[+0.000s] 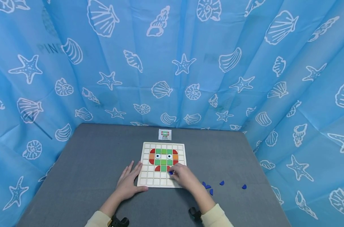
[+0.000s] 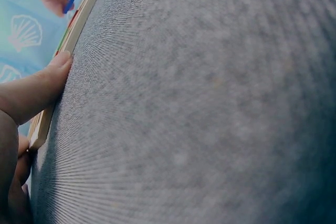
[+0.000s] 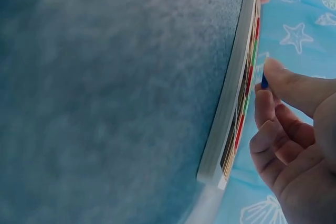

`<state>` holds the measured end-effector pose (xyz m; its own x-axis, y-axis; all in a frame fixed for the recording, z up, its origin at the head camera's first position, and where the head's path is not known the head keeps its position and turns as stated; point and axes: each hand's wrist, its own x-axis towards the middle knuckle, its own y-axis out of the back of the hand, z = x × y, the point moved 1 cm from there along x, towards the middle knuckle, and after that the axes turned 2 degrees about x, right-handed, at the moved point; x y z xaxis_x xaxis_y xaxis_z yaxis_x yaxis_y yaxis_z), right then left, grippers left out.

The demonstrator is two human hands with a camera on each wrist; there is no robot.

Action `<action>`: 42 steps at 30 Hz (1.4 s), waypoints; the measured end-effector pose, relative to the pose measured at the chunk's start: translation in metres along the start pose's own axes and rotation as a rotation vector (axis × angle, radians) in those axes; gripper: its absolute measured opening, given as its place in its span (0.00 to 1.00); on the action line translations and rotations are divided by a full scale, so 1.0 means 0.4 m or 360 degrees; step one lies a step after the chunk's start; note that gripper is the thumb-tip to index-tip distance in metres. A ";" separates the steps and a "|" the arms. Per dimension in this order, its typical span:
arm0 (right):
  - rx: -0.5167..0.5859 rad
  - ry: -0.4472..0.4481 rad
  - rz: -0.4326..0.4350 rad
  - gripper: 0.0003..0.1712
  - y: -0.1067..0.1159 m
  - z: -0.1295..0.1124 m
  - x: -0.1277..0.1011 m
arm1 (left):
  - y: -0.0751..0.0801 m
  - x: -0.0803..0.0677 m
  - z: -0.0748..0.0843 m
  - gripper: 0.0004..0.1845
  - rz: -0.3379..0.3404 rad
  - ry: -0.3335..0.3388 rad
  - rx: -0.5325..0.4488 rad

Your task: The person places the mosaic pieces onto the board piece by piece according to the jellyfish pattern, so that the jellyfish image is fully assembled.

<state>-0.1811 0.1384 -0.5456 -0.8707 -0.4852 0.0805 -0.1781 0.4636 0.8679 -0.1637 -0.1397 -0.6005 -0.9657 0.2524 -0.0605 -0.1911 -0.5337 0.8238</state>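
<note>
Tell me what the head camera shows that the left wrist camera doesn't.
Only the head view shows the whole grid picture on the board, the small card behind it, loose blue pieces on the table, and the curtain all round. Only the left wrist view shows the left thumb pressed against the board's edge up close. Both show the left hand at the board and the right hand pinching a blue piece.

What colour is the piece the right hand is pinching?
Blue piece, pinched by the right hand; clearest in the head view.
</note>
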 end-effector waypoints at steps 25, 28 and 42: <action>0.0065 -0.0134 -0.0059 0.12 0.025 0.003 0.001 | -0.007 0.002 -0.005 0.64 -0.0006 0.0005 0.0010; 0.0060 -0.0146 -0.0013 0.12 0.044 0.006 -0.012 | -0.006 0.000 -0.005 0.64 0.0010 -0.0006 0.0004; 0.0008 -0.0378 0.0253 0.12 0.092 0.061 -0.111 | -0.007 -0.001 -0.006 0.64 -0.0008 0.0013 -0.0015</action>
<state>-0.1602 0.1950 -0.5291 -0.9708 -0.2188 0.0978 -0.0324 0.5242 0.8510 -0.1630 -0.1404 -0.6042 -0.9661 0.2485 -0.0696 -0.1979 -0.5402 0.8179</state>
